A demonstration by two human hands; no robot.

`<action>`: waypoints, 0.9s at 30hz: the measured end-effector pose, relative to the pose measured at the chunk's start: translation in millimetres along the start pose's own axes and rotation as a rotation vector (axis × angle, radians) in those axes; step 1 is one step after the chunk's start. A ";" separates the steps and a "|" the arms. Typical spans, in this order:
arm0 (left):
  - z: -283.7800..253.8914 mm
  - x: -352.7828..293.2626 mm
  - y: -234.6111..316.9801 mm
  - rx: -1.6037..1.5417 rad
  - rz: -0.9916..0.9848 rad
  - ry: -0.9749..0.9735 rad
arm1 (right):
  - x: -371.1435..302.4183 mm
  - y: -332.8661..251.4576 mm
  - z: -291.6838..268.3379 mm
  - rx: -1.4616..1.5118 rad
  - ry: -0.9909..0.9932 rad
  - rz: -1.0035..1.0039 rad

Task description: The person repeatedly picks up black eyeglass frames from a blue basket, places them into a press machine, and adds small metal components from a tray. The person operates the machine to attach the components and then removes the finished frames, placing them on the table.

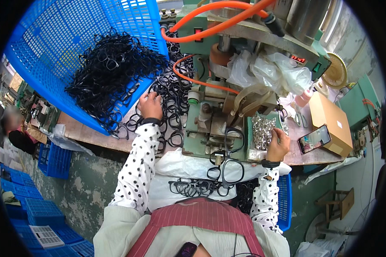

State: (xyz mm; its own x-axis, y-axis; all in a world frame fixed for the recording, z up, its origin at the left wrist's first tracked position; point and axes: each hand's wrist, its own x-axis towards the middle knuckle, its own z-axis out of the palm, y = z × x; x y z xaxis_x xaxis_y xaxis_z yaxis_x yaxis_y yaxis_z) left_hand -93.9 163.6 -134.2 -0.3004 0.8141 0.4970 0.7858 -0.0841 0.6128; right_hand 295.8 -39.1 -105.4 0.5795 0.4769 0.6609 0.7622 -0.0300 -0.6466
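My left hand (pixel 150 106) is among black eyeglass frames (pixel 174 103) heaped on the table beside the blue basket. Its fingers are curled down; what they grip is hidden. My right hand (pixel 278 146) is at the right edge of a tray of small shiny metal parts (pixel 262 130), thumb and fingers drawn together. Anything between them is too small to make out. Between my hands stands a green machine (pixel 195 143), with a black eyeglass frame (pixel 234 139) at its front. Another frame (pixel 233 172) hangs just below, above several frames (pixel 193 187) on white cloth over my lap.
A large blue basket (pixel 43 32), tilted toward me, holds a mass of black frames (pixel 111 64). Orange hoses (pixel 210 34) loop over the machine. A phone (pixel 314 139) leans on a cardboard box (pixel 330 122) at right. Blue crates (pixel 43 212) stand on the floor at left; a person (pixel 23 139) is beyond.
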 end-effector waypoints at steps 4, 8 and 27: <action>-49.5 -21.8 43.0 -0.954 -0.349 -0.313 | -2.9 5.5 3.6 -0.033 -0.063 -0.013; -88.9 -44.4 75.5 -0.773 -0.216 -0.193 | 3.1 -33.1 5.1 0.087 -0.172 -0.085; -109.3 -123.7 177.5 -0.666 1.344 -0.315 | -2.8 -148.3 13.9 0.790 -0.393 0.273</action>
State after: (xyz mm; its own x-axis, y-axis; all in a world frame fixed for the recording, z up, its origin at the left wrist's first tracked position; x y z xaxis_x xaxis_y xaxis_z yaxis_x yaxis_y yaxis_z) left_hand 23.6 -14.9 -19.7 0.6029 0.0053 0.7978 -0.0291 -0.9992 0.0286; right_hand 177.1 -23.7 -16.6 0.4604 0.8096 0.3641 0.1115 0.3541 -0.9285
